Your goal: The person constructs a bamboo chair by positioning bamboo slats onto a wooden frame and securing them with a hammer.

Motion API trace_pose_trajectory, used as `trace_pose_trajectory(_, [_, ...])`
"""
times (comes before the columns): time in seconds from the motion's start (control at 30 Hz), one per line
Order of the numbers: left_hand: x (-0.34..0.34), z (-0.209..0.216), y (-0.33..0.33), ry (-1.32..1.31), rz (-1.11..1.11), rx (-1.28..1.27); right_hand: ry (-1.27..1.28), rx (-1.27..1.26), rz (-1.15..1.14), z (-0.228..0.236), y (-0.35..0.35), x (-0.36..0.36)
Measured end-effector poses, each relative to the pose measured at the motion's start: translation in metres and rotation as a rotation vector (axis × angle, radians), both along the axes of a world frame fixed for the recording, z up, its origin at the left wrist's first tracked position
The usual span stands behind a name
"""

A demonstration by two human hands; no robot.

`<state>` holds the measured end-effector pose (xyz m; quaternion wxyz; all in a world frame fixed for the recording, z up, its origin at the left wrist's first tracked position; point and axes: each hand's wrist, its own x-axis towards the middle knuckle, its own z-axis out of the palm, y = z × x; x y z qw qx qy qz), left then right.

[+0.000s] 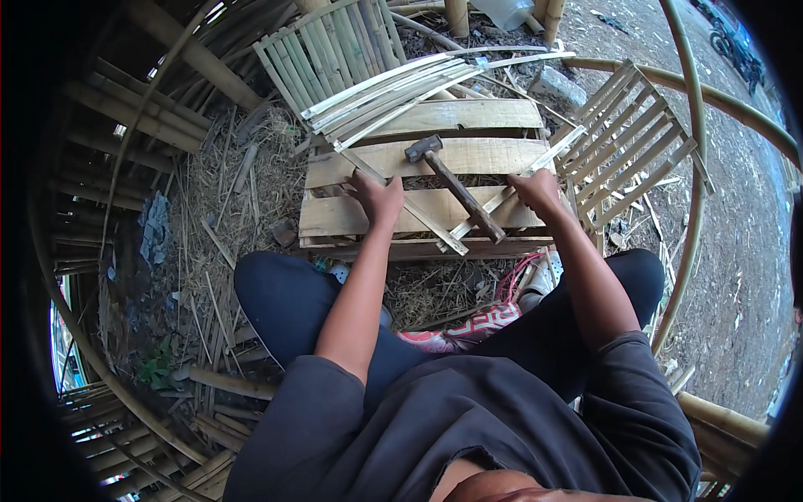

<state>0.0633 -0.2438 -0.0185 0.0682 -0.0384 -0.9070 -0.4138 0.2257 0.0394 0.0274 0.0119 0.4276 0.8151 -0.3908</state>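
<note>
In front of me stands a low wooden table [503, 156] made of spaced planks. My left hand [378, 199] is closed around a thin bamboo strip [431, 227] that slants down to the right. A second bamboo strip [556, 153], slanting the opposite way, is gripped by my right hand [537, 193]. The lower ends of both strips come close together at the table's near edge. Between my hands lies a hammer [456, 186], its metal head toward the far side and its wooden handle pointing toward me, near the right strip.
A bundle of bamboo strips [393, 99] lies across the table's far left. Behind it leans a slatted bamboo panel [339, 50]; another slatted panel [626, 144] stands at the right. A red and white sack [468, 329] lies between my legs. Bent bamboo poles [693, 167] border the right side.
</note>
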Motion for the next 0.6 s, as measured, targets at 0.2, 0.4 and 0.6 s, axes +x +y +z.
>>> trace_pose_trajectory(0.2, [0.007,0.016,0.019,-0.016,-0.091,0.145,0.237,0.044,-0.040,-0.018,0.028,0.007])
trace_pose_trajectory(0.4, [0.019,0.009,0.005,-0.076,-0.073,-0.034,0.228,-0.122,-0.078,0.005,0.007,-0.003])
trace_pose_trajectory(0.6, [0.037,0.022,0.027,-0.155,-0.016,-0.387,0.066,0.203,-0.199,-0.047,0.028,-0.008])
